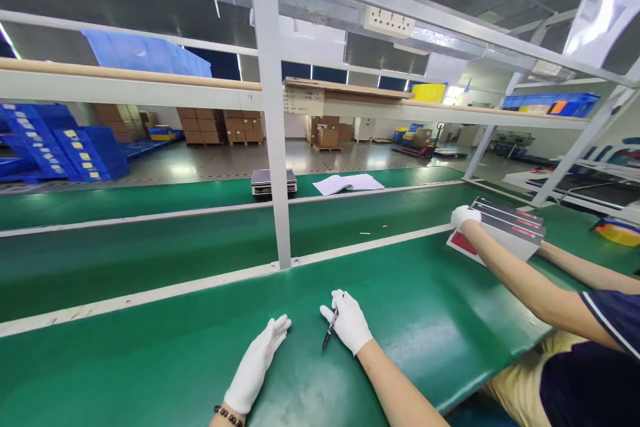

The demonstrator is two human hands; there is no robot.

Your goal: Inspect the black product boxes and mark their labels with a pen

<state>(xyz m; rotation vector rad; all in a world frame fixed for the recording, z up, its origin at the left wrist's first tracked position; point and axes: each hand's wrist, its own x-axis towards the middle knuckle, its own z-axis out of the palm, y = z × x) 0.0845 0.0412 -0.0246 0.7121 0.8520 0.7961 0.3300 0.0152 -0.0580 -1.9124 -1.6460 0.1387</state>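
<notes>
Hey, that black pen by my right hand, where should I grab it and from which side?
Grip the black pen around the middle of its barrel, coming from above. It lies low against the green table, slanting from upper right to lower left, and your right hand already rests over its upper end. A thumb-and-forefinger pinch across the narrow barrel probably suits it best. Your left hand lies flat nearby.

Two gloved hands resting on a green bench.
The right hand (350,321) grips a pen (330,328); the left hand (260,361), beside the pen, lies flat, holding nothing.
</notes>
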